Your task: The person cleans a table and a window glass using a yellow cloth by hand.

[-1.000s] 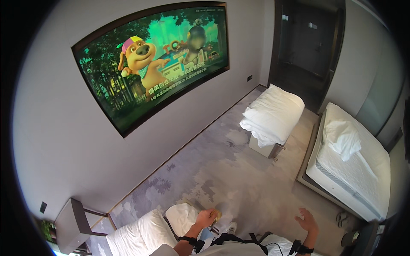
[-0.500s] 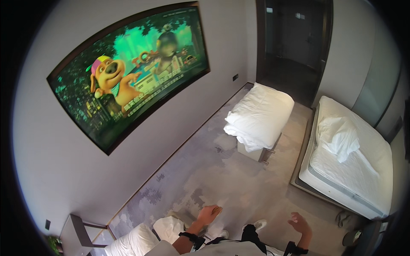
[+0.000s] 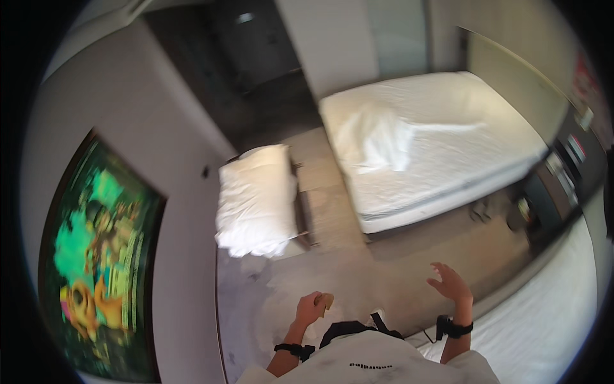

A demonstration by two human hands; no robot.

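My left hand [image 3: 309, 308] is closed around a small tan, flat-looking piece [image 3: 327, 302], whose kind I cannot make out. It sticks out past the fingers on the right side. My right hand [image 3: 451, 285] hangs over the carpet with its fingers apart and nothing in it. Both hands are in front of my body and touch no furniture. Ahead of the left hand, a folded white duvet [image 3: 256, 195] lies heaped on a low bench. Beyond my right hand stands a bed with a white mattress [image 3: 441, 185], and a crumpled white sheet [image 3: 377, 137] lies on it.
A wall-mounted television [image 3: 102, 269] is on at the left. The dark doorway [image 3: 236, 70] lies at the far left. A second white bed [image 3: 543, 307] is close at my right. Between the beds are a dark nightstand [image 3: 550, 198] and slippers [image 3: 481, 210] on the floor.
My view has swung to the right, so the television and duvet sit further left and the beds show more. The left hand still holds the tan piece; the right stays empty.
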